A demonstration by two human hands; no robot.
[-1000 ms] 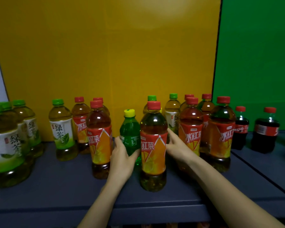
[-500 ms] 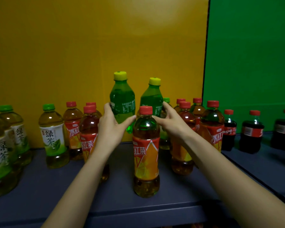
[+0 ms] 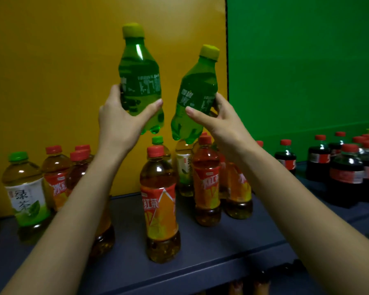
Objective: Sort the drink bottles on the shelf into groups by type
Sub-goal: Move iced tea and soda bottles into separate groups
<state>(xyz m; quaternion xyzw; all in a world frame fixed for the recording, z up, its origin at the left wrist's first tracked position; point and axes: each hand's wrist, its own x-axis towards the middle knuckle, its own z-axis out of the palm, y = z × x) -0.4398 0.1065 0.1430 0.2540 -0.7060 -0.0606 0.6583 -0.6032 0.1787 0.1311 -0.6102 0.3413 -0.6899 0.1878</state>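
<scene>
The left hand [image 3: 118,124] held an upright green soda bottle [image 3: 140,81] above the front red-tea bottle [image 3: 160,211]. The right hand [image 3: 221,122] held a tilted green soda bottle [image 3: 197,92] (cap leaning right) above it too, fingers curled round each.

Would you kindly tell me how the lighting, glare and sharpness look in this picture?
Head view, lighting: dim overall, the shelf dark. Head view, glare: a bright streak on the neck of the upright green bottle in the left hand. Head view, sharpness: label print on it and on the tilted green bottle in the right hand is smeared; the cola bottles at right look soft.
</scene>
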